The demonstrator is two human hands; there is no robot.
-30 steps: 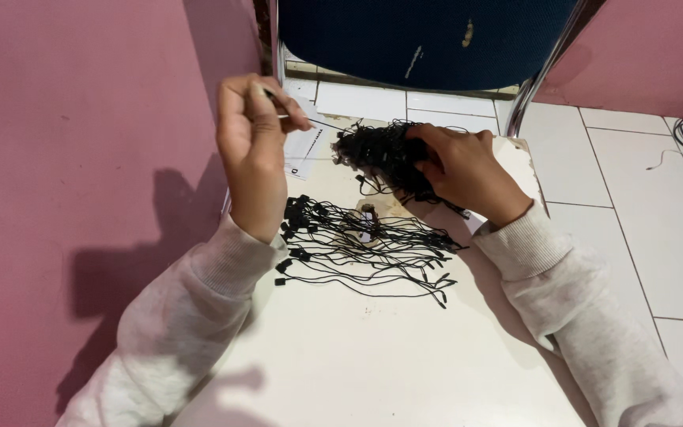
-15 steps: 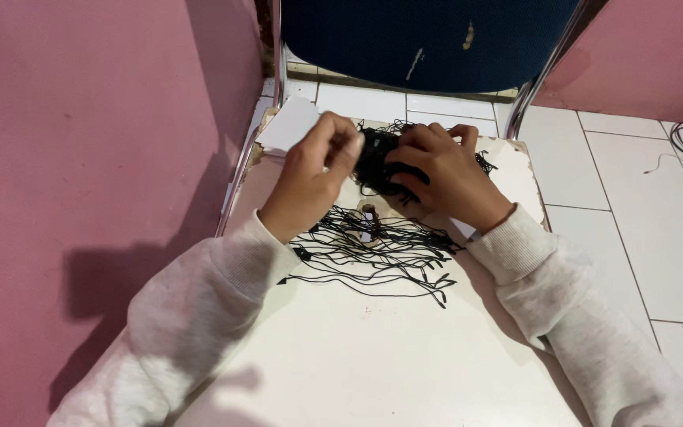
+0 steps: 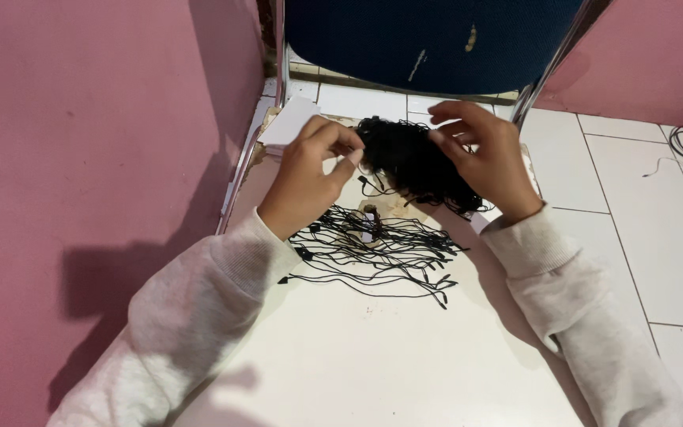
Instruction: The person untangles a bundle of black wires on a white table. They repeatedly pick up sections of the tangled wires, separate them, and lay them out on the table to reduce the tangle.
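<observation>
Two hands are working a dense black cord bundle (image 3: 413, 162) at the bench's (image 3: 373, 364) far edge, left hand (image 3: 310, 178) pinching its left end, right hand (image 3: 488, 162) grasping its right side, loose cords (image 3: 381, 253) lying fanned crosswise just nearer the person.

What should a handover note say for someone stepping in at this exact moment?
Left hand: fingers pinch the near edge of the black cord bundle.
Right hand: fingers curled on the bundle's far side, holding it above the white board.
Done: a spread of single black cords lies fanned out on the board.
Left: the bundle is thick and tangled, not yet separated.
</observation>
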